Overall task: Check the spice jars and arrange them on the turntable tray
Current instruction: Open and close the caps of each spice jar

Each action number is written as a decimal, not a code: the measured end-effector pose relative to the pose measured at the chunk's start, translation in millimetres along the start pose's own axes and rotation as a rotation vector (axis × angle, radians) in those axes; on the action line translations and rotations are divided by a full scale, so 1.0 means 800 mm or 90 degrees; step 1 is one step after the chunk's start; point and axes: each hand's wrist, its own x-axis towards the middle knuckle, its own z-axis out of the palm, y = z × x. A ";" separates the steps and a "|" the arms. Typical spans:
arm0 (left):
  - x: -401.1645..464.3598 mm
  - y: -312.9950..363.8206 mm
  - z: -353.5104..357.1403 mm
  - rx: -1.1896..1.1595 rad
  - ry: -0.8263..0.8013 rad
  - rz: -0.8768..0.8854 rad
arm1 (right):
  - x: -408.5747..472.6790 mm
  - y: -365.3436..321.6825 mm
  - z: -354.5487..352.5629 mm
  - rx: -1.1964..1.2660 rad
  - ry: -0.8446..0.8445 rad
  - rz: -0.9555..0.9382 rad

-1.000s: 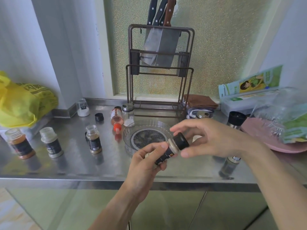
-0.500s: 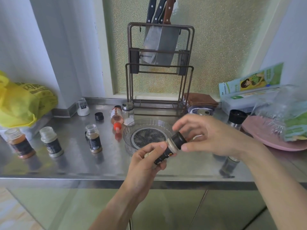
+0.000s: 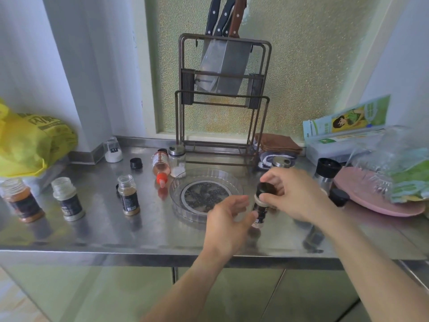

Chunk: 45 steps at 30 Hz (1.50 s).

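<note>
A small spice jar (image 3: 260, 211) with a dark label and a black cap stands upright just right of the clear round turntable tray (image 3: 177, 190), at or just above the steel counter. My right hand (image 3: 297, 196) grips its cap from above. My left hand (image 3: 226, 220) is beside the jar, fingers loosely spread, fingertips touching its lower side. Three uncapped jars stand to the left: an orange one (image 3: 22, 202), a pale one (image 3: 67, 199) and a brown one (image 3: 128, 196). A red-tipped bottle (image 3: 160, 166) lies behind the tray beside a glass shaker (image 3: 177, 161).
A knife rack (image 3: 222, 101) stands at the back wall. A white jar (image 3: 113, 151) and a loose black cap (image 3: 135, 163) are at back left, near a yellow bag (image 3: 30, 142). A black-topped grinder (image 3: 326, 174), another cap (image 3: 339, 197), a pink plate (image 3: 376, 201) and packaging fill the right.
The jar went from tilted in my left hand to upright, lower and further right of the tray. My left hand loosened its hold; my right hand stayed on the cap.
</note>
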 end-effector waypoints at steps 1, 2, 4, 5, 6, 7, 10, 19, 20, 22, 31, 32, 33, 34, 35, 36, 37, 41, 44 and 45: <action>0.000 -0.001 0.003 0.033 0.010 0.009 | 0.002 0.004 0.003 -0.033 0.010 0.021; 0.000 -0.001 0.003 0.050 0.020 0.017 | 0.005 0.008 0.007 -0.059 0.014 0.041; -0.003 -0.004 -0.001 0.067 0.043 0.027 | 0.010 0.016 0.013 -0.094 0.026 0.070; -0.004 -0.006 -0.005 0.073 0.052 0.028 | 0.011 0.018 0.014 -0.103 0.034 0.080; -0.007 -0.007 -0.009 0.076 0.060 0.027 | 0.012 0.018 0.013 -0.110 0.037 0.088; -0.009 -0.008 -0.014 0.076 0.068 0.026 | 0.012 0.016 0.013 -0.117 0.034 0.090; -0.015 -0.005 -0.037 0.076 0.090 0.027 | 0.011 0.005 0.011 -0.146 -0.009 0.093; -0.034 -0.022 -0.151 0.161 0.289 0.091 | 0.015 -0.078 -0.003 -0.149 0.061 0.018; -0.035 -0.026 -0.163 0.183 0.342 0.098 | 0.019 -0.100 0.003 -0.120 0.057 -0.031; -0.032 -0.031 -0.186 0.199 0.448 0.097 | 0.033 -0.147 0.021 -0.080 0.007 -0.121; 0.001 -0.078 -0.234 0.226 0.459 0.025 | 0.179 -0.267 0.177 -0.056 -0.242 -0.299; 0.005 -0.082 -0.237 0.218 0.433 0.016 | 0.193 -0.271 0.194 -0.070 -0.268 -0.310; 0.007 -0.085 -0.240 0.214 0.416 0.011 | 0.205 -0.273 0.211 -0.083 -0.302 -0.313; 0.009 -0.088 -0.245 0.215 0.409 0.008 | 0.210 -0.277 0.220 -0.089 -0.334 -0.306; 0.010 -0.090 -0.251 0.219 0.412 0.008 | 0.218 -0.277 0.230 -0.093 -0.361 -0.297; 0.010 -0.093 -0.257 0.223 0.423 0.010 | 0.223 -0.278 0.237 -0.097 -0.372 -0.304; 0.010 -0.096 -0.263 0.223 0.436 0.013 | 0.227 -0.278 0.246 -0.097 -0.381 -0.313; 0.006 -0.100 -0.281 0.206 0.447 0.031 | 0.223 -0.286 0.262 -0.130 -0.375 -0.336; 0.005 -0.097 -0.285 0.180 0.456 0.059 | 0.213 -0.293 0.271 -0.137 -0.306 -0.342; 0.005 -0.096 -0.285 0.172 0.459 0.064 | 0.211 -0.294 0.269 -0.127 -0.287 -0.345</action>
